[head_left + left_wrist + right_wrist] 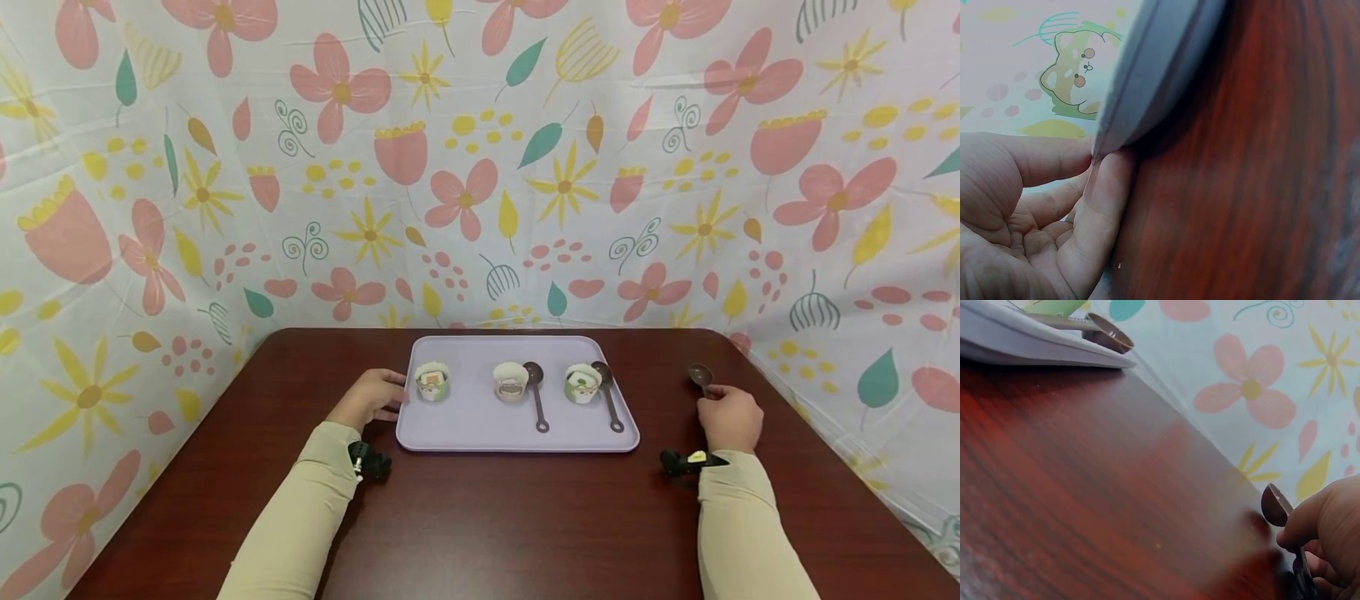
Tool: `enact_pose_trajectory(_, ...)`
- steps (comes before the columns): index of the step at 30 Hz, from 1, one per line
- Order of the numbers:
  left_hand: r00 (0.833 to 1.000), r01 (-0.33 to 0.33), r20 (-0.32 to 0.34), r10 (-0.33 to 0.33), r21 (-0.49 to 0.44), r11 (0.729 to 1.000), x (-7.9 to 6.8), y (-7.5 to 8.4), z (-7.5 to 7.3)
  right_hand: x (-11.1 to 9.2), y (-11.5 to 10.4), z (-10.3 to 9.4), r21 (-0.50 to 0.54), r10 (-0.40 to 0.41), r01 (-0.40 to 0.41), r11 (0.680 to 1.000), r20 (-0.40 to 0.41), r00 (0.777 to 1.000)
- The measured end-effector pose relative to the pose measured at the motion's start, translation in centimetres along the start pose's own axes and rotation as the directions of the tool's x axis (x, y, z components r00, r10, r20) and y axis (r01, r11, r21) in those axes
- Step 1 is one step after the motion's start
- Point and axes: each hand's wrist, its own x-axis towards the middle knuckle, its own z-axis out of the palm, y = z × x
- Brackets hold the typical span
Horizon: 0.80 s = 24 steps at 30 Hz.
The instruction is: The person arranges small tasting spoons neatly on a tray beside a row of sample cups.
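My left hand [372,397] pinches the left edge of a lavender tray [480,433]; up close in the left wrist view, thumb and finger meet on the tray's rim [1147,87]. Three small paper cups stand on it: a green one [432,390] at left, a pinkish one [511,387] in the middle and another green one [582,389] at right. Brown measuring spoons lie beside the middle cup [538,404] and the right cup [611,404]. To the right of the tray, my right hand [731,419] grips a third brown measuring spoon [701,376] by its handle.
The dark reddish wooden table [525,517] carries the tray near its back edge. A floral cloth [465,167] hangs behind and along both sides. Each wrist wears a black camera, such as the left one [369,462].
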Motion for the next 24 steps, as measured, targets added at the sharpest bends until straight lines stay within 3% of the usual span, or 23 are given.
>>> enact_pose_trajectory(7,1.000,0.001,-0.002,-0.001,-0.005,1.000,-0.1,0.1,0.0,0.2,-0.5,0.0,0.018,0.004,-0.004,1.000,-0.010,1.000)
enact_pose_trajectory(16,1.000,-0.004,0.000,0.004,-0.006,1.000,-0.3,0.1,0.0,0.3,-1.7,-0.1,0.058,0.021,-0.023,0.998,0.044,0.999)
enact_pose_trajectory(24,1.000,-0.007,0.008,0.007,-0.024,1.000,-0.5,0.3,0.0,-0.1,-3.4,-0.5,0.118,-0.017,0.006,0.993,0.098,0.995)
